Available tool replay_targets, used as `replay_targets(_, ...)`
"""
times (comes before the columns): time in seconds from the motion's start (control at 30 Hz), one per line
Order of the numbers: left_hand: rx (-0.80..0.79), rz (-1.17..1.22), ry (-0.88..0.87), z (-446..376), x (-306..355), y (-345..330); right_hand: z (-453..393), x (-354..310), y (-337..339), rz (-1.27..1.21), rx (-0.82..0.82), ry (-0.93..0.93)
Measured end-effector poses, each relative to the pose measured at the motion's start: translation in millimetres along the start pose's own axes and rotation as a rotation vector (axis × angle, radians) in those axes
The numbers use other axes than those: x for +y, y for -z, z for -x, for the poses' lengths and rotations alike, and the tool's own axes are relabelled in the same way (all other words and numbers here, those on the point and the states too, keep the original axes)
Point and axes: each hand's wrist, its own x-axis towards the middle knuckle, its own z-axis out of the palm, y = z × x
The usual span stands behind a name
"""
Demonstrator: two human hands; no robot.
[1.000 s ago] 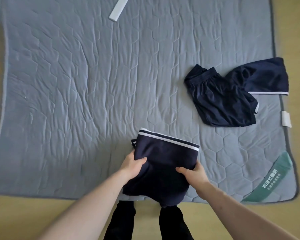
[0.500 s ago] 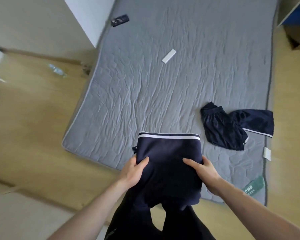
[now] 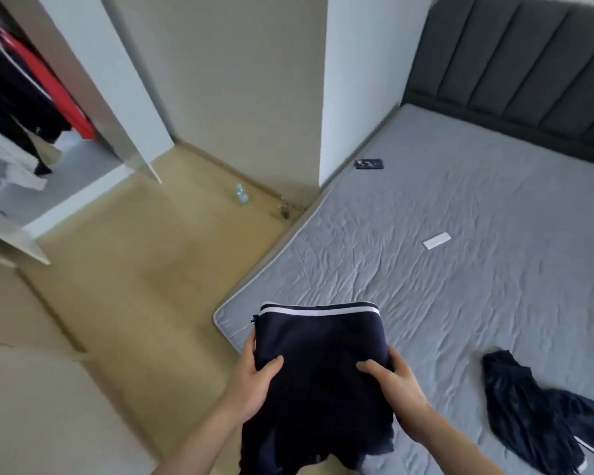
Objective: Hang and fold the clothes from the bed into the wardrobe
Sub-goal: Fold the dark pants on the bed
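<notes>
Head view is showing the left hand point(image 3: 254, 371) and right hand point(image 3: 396, 382) pinching the folded navy garment point(image 3: 319, 358), thumbs on top, above the bed point(image 3: 460, 269) corner. Judging by this, carrying is underway; next calls for shelving it in the wardrobe point(image 3: 24, 132).

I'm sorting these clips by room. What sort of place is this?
Most likely a home bedroom: a bed with a grey quilted cover and a padded headboard, plus an open wardrobe with clothes hanging inside.
</notes>
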Motion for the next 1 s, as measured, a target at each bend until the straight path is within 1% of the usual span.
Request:
replay_targets(0.17, 0.113, 0.097, -0.042, -12, 25, 120, -29, -52, -119, 0.055, -0.070, 0.090)
replay_targets(0.3, 0.216, 0.177, -0.075, -20, 46, 194, -45, -97, -200, 0.089, -0.140, 0.136)
replay_targets(0.47, 0.296, 0.258, -0.119, -47, 83, 264, -74, -162, -276, 0.139, -0.229, 0.194)
replay_targets(0.63, 0.359, 0.278, -0.149, -91, 122, 325, -125, -220, -343, 0.162, -0.309, 0.244)
replay_targets(0.8, 0.489, 0.280, -0.156, -134, 159, 390, -180, -274, -419, 0.164, -0.397, 0.248)
replay_targets(1.0, 0.658, 0.309, -0.194, -161, 197, 479, -227, -345, -522, 0.238, -0.573, 0.285)
